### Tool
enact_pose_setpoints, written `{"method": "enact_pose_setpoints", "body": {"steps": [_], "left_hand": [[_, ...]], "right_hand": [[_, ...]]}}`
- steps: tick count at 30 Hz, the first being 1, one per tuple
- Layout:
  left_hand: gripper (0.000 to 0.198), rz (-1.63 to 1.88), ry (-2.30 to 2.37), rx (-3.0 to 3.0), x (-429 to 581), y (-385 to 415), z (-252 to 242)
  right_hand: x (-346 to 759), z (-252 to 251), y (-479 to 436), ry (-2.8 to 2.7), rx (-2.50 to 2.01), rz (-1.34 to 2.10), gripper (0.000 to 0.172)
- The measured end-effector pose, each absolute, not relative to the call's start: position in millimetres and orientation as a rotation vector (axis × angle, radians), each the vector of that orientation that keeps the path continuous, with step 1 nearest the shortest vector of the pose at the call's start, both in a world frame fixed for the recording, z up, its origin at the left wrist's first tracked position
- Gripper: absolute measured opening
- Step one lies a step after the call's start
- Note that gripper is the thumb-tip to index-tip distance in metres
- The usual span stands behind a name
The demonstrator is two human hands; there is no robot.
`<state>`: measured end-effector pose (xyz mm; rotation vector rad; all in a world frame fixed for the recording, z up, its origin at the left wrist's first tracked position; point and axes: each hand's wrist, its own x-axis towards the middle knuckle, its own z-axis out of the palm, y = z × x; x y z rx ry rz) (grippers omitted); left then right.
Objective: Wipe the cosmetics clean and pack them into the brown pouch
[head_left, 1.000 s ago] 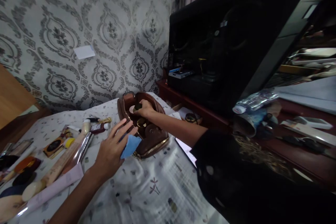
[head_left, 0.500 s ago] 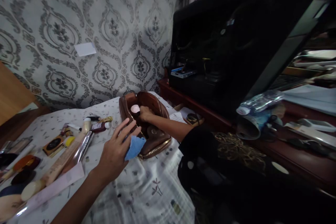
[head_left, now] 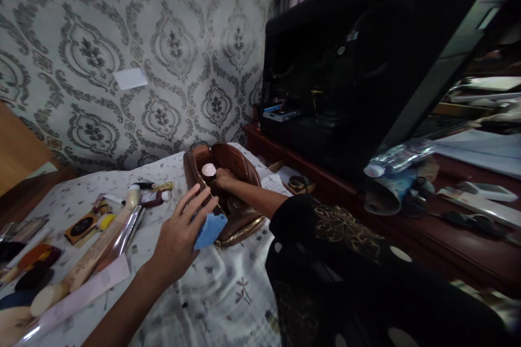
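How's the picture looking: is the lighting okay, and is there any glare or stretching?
Head view: dim, with the right hand's fingertips hard to make out in the brown bag's shadowy interior; head view: a bright streak on the pale pink tube and glints on the clear bottle; head view: apparent wide-angle stretch near the edges, with the black screen strongly slanted.

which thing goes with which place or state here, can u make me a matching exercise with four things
Column one:
1. blue item
2. brown bag
3. white paper
4. clear bottle

Column two:
A. on the patterned wall
B. lying on its side, at the right of the view
C. open, with the right hand reaching in
D. held in the left hand

Right pairs: 1-D, 2-C, 3-A, 4-B
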<state>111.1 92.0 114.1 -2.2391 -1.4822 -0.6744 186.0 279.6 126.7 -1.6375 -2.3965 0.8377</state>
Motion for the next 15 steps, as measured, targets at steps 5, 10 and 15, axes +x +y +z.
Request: {"method": "enact_pose_setpoints", "body": {"steps": [5,10,15], "left_hand": [[0.084,-0.629,-1.486,-2.223,111,91,115],[0.086,-0.590,-1.481,-2.225,111,91,116],[0.085,-0.617,-1.460,-2.223,111,92,116]], "right_hand": [[198,135,278,-2.434,-1.586,0.869,0.029],[212,142,280,-2.410,-1.578,0.876,0.032],[209,136,282,-2.362,-1.605,0.906,0.040]]}}
